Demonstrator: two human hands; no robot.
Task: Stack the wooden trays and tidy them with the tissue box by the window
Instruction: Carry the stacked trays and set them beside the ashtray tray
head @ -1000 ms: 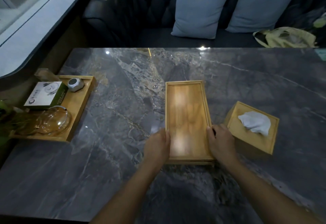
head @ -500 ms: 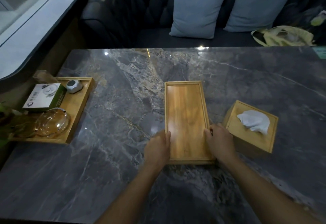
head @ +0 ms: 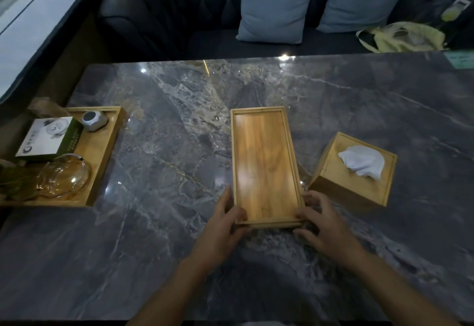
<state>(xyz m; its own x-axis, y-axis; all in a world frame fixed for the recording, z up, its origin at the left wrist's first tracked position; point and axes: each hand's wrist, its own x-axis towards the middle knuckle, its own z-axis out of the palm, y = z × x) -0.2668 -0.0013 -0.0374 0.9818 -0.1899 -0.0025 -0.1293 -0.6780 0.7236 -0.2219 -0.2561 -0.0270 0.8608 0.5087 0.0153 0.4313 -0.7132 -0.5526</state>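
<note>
Hands: you are gripping the near corners of the wooden tray (head: 264, 164), left hand (head: 225, 223) and right hand (head: 320, 225) curled | handling: rigid, light, smooth-sided; pinching the rims suits | tissue box (head: 354, 171) sitting just beyond your right hand.

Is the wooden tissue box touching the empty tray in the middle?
Apart. The head view shows a strip of dark marble table between the tissue box and the empty tray's right rim.
</note>
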